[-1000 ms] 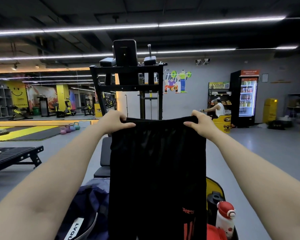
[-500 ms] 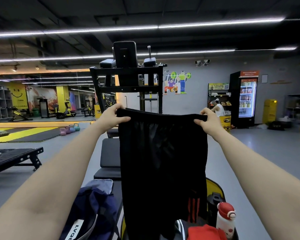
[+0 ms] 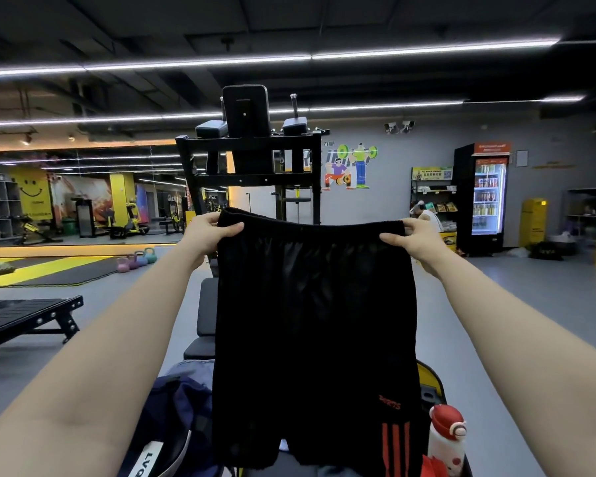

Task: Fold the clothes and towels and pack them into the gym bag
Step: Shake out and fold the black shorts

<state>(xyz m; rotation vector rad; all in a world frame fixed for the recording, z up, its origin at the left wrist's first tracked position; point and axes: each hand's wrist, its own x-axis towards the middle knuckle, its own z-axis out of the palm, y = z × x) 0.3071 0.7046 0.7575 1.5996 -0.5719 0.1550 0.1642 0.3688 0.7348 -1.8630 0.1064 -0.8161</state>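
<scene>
While the black sports shorts [image 3: 315,325] hang spread above the navy gym bag [image 3: 176,418], the left hand [image 3: 209,232] and right hand [image 3: 415,241] each pinch a waistband corner.

Black shorts [image 3: 315,325] with red leg stripes hang unfolded in the air — navy gym bag [image 3: 179,414] below-left.

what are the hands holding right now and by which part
Black sports shorts, held up by the waistband: left hand pinches its left corner, right hand its right corner.
</scene>
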